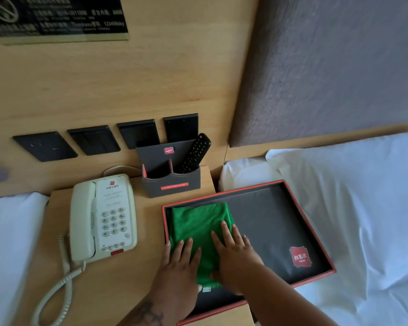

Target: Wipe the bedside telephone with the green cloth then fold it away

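Observation:
The green cloth [198, 224] lies folded in the left part of a dark tray with a red rim [311, 227]. My left hand [179, 269] rests flat on the cloth's near left part, fingers spread. My right hand [233, 250] presses flat on the cloth's right edge, fingers apart. Left of the tray, the cream bedside telephone [104, 217] sits on the wooden nightstand [146, 255], handset in its cradle and coiled cord [57, 290] trailing toward me.
A grey holder [172, 182] with a black remote control [193, 154] stands behind the tray against the wooden wall panel. Black switch plates [94, 140] line the wall. White bedding [363, 208] lies to the right, under part of the tray, and more white bedding [10, 243] to the left.

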